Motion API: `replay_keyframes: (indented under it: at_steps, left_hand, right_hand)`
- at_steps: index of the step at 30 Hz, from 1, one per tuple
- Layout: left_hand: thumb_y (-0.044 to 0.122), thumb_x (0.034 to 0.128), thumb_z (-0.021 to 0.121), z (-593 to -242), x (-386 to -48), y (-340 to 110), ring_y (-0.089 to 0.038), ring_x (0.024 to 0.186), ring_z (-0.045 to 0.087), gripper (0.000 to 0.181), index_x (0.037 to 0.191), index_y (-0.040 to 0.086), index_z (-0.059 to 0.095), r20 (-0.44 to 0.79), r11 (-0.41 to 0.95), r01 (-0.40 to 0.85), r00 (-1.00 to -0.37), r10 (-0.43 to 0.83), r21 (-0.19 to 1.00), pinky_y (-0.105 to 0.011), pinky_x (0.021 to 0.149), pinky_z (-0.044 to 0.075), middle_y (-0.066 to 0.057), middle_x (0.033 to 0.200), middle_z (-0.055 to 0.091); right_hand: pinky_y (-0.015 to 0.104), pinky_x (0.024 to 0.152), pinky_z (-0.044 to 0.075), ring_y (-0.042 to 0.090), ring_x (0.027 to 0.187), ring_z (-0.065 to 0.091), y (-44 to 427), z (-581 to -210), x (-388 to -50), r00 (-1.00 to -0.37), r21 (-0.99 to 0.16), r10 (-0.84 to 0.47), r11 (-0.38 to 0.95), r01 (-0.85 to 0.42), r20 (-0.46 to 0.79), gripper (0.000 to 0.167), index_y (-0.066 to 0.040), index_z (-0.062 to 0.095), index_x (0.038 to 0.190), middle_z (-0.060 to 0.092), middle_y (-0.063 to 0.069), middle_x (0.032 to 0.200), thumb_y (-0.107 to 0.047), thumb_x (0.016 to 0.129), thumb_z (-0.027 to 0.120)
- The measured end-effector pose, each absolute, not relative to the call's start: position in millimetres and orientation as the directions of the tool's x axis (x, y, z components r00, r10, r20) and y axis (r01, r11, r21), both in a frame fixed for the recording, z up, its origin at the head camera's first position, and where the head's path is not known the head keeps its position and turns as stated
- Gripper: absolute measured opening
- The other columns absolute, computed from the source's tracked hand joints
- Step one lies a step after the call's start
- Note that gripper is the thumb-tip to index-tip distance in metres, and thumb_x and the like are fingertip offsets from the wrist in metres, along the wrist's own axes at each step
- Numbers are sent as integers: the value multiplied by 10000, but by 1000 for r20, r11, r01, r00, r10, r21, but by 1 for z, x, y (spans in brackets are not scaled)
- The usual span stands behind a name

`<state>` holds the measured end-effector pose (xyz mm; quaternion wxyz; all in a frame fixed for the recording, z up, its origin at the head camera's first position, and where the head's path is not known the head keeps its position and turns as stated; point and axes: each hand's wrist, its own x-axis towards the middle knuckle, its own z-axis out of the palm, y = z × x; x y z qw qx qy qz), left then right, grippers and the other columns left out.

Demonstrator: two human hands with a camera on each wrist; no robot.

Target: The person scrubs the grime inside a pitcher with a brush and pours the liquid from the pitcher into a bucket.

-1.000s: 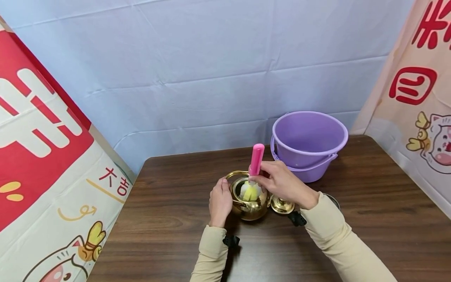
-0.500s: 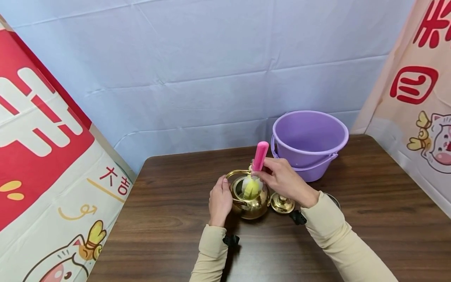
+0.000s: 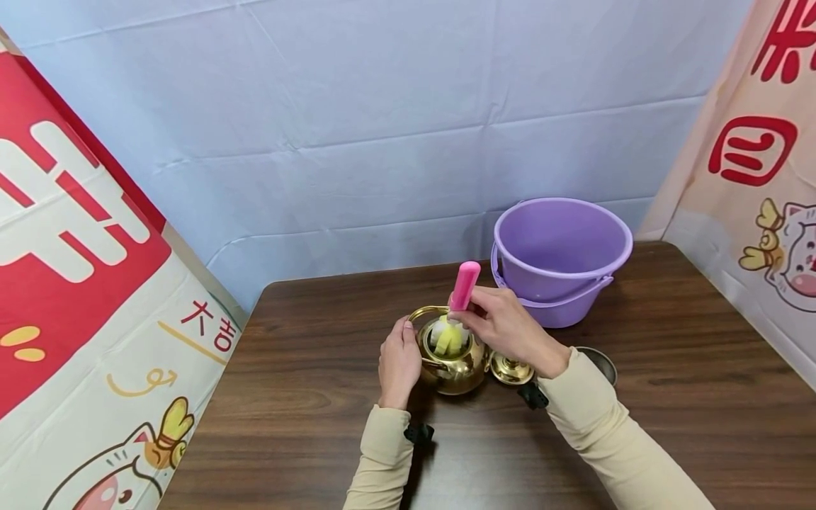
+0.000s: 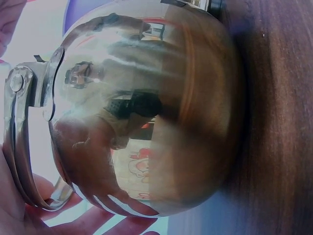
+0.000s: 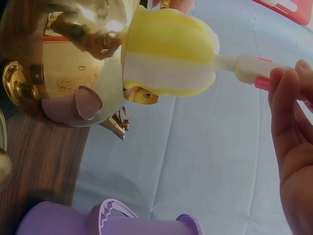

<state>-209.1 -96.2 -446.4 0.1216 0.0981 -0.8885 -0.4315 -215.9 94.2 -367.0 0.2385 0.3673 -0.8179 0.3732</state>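
A shiny golden kettle (image 3: 454,370) stands upright on the table, its mouth uncovered. My left hand (image 3: 400,363) holds it from the left; in the left wrist view, fingers (image 4: 93,223) curl by the folded-down handle (image 4: 22,142) and the rounded body. A sponge brush with a pink handle (image 3: 465,287) is pinched between thumb and fingers of my right hand (image 3: 510,327). Its yellow-and-white sponge head (image 5: 168,54) is at the kettle's mouth, and in the right wrist view much of it shows outside the rim. The sponge's lower end is hidden.
A golden lid (image 3: 511,370) lies right of the kettle, partly under my right wrist. Beyond it a round grey dish (image 3: 602,364) is partly covered by the sleeve. A purple bucket (image 3: 561,283) stands behind, against the pale blue backdrop (image 3: 382,127).
The right hand lifted the sponge brush slightly to the right, then brought it back left and down at the kettle's mouth. The left hand and kettle have stayed nearly still.
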Motion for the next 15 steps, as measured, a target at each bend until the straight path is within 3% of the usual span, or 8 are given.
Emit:
replay_keyframes:
  at_steps: [15]
  left_hand:
    - [344,1040,343,-447,-208,-97,-367,1075,633,400,1294,185,607,132,624,-66,-955,-266,779,-560,843,486,-69,1136,696]
  right_hand:
    - [264,694,478,55,735,616,96,-363,-211,-652,-469,-414,465,-751,635,117,-132,682,943,704,-31,858,-148,839,730]
